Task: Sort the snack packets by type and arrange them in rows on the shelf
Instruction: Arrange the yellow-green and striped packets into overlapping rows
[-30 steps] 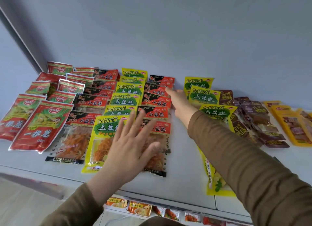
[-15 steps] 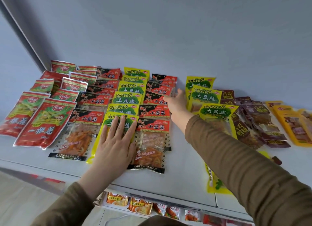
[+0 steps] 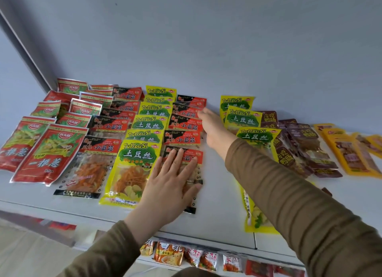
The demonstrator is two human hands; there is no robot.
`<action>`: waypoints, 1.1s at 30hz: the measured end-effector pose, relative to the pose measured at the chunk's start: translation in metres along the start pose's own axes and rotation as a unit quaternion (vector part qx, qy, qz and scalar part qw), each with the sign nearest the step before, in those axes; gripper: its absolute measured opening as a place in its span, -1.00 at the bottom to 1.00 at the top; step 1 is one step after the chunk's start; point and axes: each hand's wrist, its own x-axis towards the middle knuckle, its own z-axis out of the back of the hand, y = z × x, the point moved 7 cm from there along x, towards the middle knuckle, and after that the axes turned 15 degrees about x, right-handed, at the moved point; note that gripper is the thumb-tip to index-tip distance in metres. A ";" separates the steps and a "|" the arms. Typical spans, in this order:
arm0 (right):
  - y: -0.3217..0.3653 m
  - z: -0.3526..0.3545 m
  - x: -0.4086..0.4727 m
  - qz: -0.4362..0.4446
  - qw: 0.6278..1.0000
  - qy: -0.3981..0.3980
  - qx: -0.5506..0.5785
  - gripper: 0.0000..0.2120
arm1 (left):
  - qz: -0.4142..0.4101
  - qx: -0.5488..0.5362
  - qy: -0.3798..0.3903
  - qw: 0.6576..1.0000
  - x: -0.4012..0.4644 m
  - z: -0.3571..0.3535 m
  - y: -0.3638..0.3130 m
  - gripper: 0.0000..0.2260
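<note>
Now my left hand (image 3: pixel 173 183) presses flat, fingers (image 3: pixel 179 159) straight, steadying the front black-red packet (image 3: pixel 191 159) while my right hand (image 3: pixel 213 128), fingers relaxed, squares its row.

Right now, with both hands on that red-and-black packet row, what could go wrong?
1. The left hand lies flat on the front red-and-black clear-window packet near the white shelf's edge; it might slide off.
2. The right hand could nudge the overlapped rear packets askew.
</note>
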 end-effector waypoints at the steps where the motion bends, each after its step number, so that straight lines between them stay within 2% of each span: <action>1: 0.005 -0.002 -0.007 0.008 1.000 0.014 -0.012 -0.74 | 0.009 -0.002 0.002 1.000 0.000 0.001 0.002 -0.35; 5: 0.021 -0.005 -0.051 0.057 0.992 0.064 -0.096 -0.57 | 0.024 -0.014 -0.006 1.000 0.001 0.014 0.000 -0.27; 8: 0.043 0.015 -0.084 0.130 0.983 0.083 -0.105 -0.75 | 0.001 -0.048 -0.024 0.999 0.005 0.032 -0.013 -0.28; 10: 0.068 0.045 -0.099 0.171 0.976 0.057 -0.120 -0.88 | -0.034 -0.055 -0.031 0.997 0.007 0.042 -0.028 -0.27; 12: 0.091 0.084 -0.107 0.191 0.966 0.015 -0.174 -0.85 | -0.067 -0.057 -0.032 0.996 0.009 0.047 -0.045 -0.28; 17: 0.105 0.173 -0.116 0.158 0.941 -0.072 -0.291 -0.87 | -0.130 -0.075 -0.025 0.988 0.015 0.052 -0.089 -0.27; 20: 0.091 0.195 -0.121 0.140 0.928 -0.077 -0.337 -0.90 | -0.140 -0.097 -0.032 0.985 0.023 0.058 -0.118 -0.27; 23: 0.079 0.196 -0.121 0.138 0.908 -0.037 -0.393 -0.86 | -0.165 -0.113 -0.051 0.978 0.030 0.066 -0.151 -0.33; 27: 0.064 0.183 -0.112 0.114 0.868 0.076 -0.478 -0.70 | -0.233 -0.047 -0.052 0.970 0.026 0.063 -0.181 -0.33; 29: 0.058 0.186 -0.106 0.087 0.852 0.110 -0.504 -0.68 | -0.238 -0.033 -0.039 0.970 0.023 0.058 -0.182 -0.29; 33: 0.058 0.191 -0.102 0.068 0.878 0.159 -0.446 -0.68 | -0.182 -0.058 -0.051 0.980 0.025 0.063 -0.173 -0.18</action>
